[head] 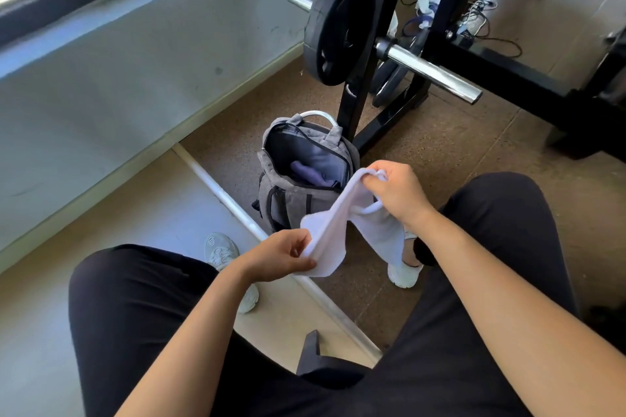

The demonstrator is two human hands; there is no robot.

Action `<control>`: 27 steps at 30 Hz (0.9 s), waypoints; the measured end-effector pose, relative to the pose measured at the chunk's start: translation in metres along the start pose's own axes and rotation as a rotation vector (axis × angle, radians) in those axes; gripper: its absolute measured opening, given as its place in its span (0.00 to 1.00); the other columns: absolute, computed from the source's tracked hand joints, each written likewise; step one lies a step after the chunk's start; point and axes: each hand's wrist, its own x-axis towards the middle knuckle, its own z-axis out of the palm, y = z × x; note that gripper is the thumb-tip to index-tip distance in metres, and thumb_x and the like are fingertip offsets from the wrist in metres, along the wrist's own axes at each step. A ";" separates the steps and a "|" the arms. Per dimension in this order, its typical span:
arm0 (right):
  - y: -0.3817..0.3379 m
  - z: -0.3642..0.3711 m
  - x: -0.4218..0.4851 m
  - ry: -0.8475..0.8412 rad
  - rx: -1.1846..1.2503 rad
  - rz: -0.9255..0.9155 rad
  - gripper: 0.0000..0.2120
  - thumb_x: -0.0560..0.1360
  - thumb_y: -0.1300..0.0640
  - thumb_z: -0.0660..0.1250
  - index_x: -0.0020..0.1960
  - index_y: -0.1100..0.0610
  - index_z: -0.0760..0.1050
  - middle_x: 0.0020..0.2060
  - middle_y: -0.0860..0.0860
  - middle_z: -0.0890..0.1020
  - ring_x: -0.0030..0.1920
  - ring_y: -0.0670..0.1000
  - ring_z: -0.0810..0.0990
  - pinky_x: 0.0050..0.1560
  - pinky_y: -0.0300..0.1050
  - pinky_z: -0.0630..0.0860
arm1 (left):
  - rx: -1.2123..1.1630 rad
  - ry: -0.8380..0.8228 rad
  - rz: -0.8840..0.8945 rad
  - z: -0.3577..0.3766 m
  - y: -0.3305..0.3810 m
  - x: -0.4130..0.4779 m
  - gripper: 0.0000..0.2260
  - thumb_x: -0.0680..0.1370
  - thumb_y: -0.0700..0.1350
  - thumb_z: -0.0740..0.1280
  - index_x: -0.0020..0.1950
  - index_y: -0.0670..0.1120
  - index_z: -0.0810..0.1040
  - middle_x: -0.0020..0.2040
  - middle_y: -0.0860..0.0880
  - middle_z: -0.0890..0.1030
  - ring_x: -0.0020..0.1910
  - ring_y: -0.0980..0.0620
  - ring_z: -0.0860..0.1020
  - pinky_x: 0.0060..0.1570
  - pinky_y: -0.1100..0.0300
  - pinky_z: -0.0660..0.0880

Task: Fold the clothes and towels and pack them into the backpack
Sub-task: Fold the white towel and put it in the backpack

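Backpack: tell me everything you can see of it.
The backpack is grey woven fabric with black straps and a pale looped top handle. It stands upright on the brown floor beside the black rack, main zipper wide open, dark lining showing, purple cloth inside. The white towel hides part of its near side; contact unclear.

A gym: loaded barbell (389, 51) on black rack (369, 44).

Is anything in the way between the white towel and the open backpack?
Nothing visible is. The left hand and right hand hold the white towel just in front of the grey backpack, whose top gapes open with a purple cloth lying inside.
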 end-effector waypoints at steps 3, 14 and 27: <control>0.003 -0.010 0.004 0.144 0.057 0.041 0.12 0.78 0.61 0.65 0.37 0.63 0.74 0.31 0.53 0.72 0.34 0.50 0.70 0.36 0.45 0.66 | 0.142 0.058 -0.076 0.003 -0.009 0.002 0.11 0.76 0.50 0.72 0.46 0.45 0.74 0.43 0.46 0.79 0.39 0.51 0.73 0.46 0.47 0.75; 0.011 -0.032 0.010 0.155 0.002 0.048 0.08 0.78 0.54 0.69 0.56 0.54 0.75 0.45 0.47 0.78 0.46 0.42 0.76 0.40 0.36 0.71 | -0.379 0.618 -0.066 -0.012 -0.003 0.002 0.16 0.79 0.51 0.72 0.36 0.47 0.72 0.32 0.54 0.67 0.31 0.57 0.65 0.31 0.63 0.60; 0.002 0.000 -0.012 -0.045 0.314 0.052 0.05 0.78 0.57 0.71 0.46 0.57 0.83 0.37 0.49 0.85 0.39 0.43 0.80 0.43 0.37 0.76 | -1.017 0.231 0.045 0.000 0.032 -0.007 0.11 0.77 0.48 0.71 0.50 0.43 0.73 0.41 0.43 0.67 0.37 0.51 0.69 0.35 0.63 0.77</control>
